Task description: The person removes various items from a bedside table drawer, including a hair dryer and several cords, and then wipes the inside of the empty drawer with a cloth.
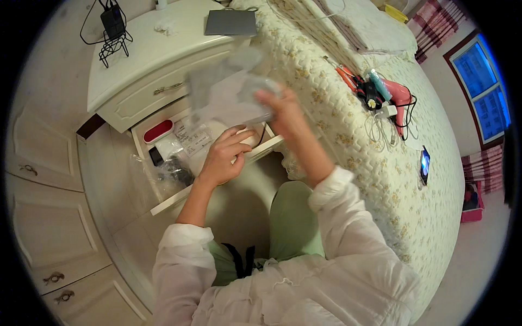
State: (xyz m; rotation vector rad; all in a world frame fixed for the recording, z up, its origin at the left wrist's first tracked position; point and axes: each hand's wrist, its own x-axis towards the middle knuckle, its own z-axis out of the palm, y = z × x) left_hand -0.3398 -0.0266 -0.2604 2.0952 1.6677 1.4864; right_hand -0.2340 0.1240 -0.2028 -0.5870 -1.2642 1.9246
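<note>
My right hand [285, 111] grips a translucent plastic bag [228, 92] with something whitish inside, raised over the open drawer [173, 205]; motion blurs it, so its contents cannot be made out. Below the bag, my left hand [225, 157] hovers above the drawer with its fingers apart and nothing seen in it. Inside the drawer lie a red-and-white oval case [159, 131], a small black object [156, 156], a printed paper sheet [196, 140] and a crumpled clear bag [175, 169] with something dark in it. The bag and my hands hide the drawer's right part.
The white nightstand [152, 60] bears a grey flat box [230, 23] and a black wire stand [114, 46]. On the flowered bed [348, 157] at the right lie a pink hair dryer [399, 95], orange-handled pliers [346, 77], white cables [380, 127] and a lit phone [424, 164]. White cabinets [51, 223] line the left.
</note>
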